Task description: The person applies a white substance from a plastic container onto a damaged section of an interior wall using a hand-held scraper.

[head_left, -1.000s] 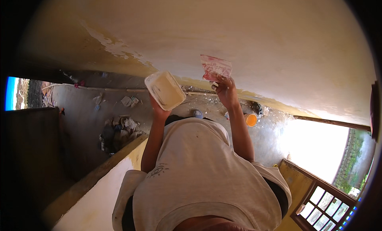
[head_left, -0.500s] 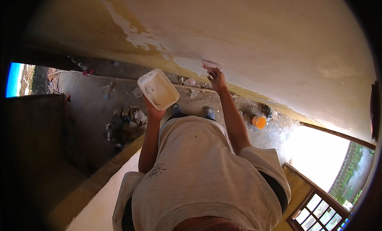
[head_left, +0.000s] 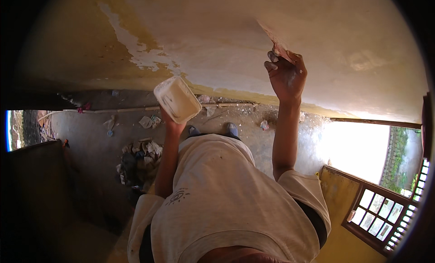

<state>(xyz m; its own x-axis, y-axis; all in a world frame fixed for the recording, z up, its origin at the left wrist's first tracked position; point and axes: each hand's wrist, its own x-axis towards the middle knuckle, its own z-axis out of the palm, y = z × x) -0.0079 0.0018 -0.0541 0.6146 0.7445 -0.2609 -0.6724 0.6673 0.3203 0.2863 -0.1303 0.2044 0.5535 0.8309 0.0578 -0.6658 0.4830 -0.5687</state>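
Note:
My left hand (head_left: pixel 173 125) grips a pale rectangular plastic tub (head_left: pixel 161 93) from below and behind, tilted so its inside shows. Cream-coloured putty (head_left: pixel 182 105) coats the bottom of it. Up against the wall (head_left: pixel 213 41), my right hand (head_left: pixel 289 81) is closed on a flat, thin putty scraper (head_left: pixel 273 39), seen nearly edge-on. Its long edge appears to touch the smooth, pale wall surface. White smears mark the fingers of that hand. To the left, the wall carries yellowish old paint and a whitish patch (head_left: pixel 131 45) with a ragged outline.
A heap of rubbish and bags (head_left: pixel 139 161) lies on the floor at left. A long pole (head_left: pixel 131 110) runs along the wall's foot amid scraps. Bright light enters by an opening (head_left: pixel 355 147) at right, beside a paned window (head_left: pixel 376 213). A low dark partition (head_left: pixel 36 177) stands at far left.
My right hand has swept the scraper up and to the right across the wall, turning its blade. The tub stays nearly in place. The view has turned slightly, and the orange bucket is out of sight.

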